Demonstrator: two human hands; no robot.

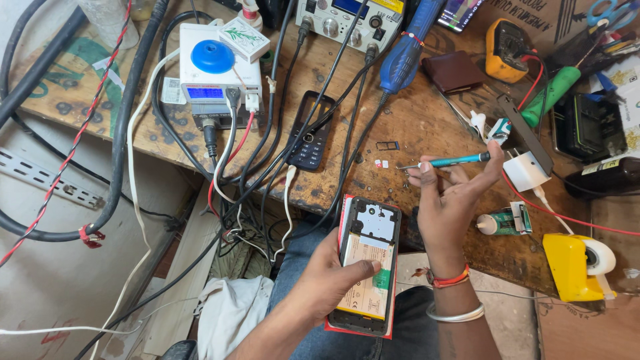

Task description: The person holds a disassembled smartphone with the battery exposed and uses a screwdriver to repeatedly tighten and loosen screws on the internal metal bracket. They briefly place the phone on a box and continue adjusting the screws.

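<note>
Overhead, the head camera looked down on a cluttered wooden workbench (427,127) and the person's lap. The left hand (333,277) gripped an opened phone (365,267) from beneath, thumb pressed across the battery; the phone's back cover was off and the phone sat in a red case, held over the knees just below the bench edge. The right hand (450,193) pinched a teal-handled screwdriver (450,161) between thumb and fingers, shaft roughly level, metal tip pointing left above the bench, clear of the phone. A red thread band and a metal bangle circled the right wrist.

Near the screwdriver tip lay a small card tray (387,145) and two tiny cards on the bench. Further left lay a dark keypad phone (309,131), face up among black cables. A white meter box with a blue knob (215,67) stood at the back left. A blue rotary tool (407,47) leaned across the back of the bench, a brown wallet (455,71) beside it. A white charger plug (527,170) lay right of the hand, and a yellow tape dispenser (577,265) sat at the lower right.
</note>
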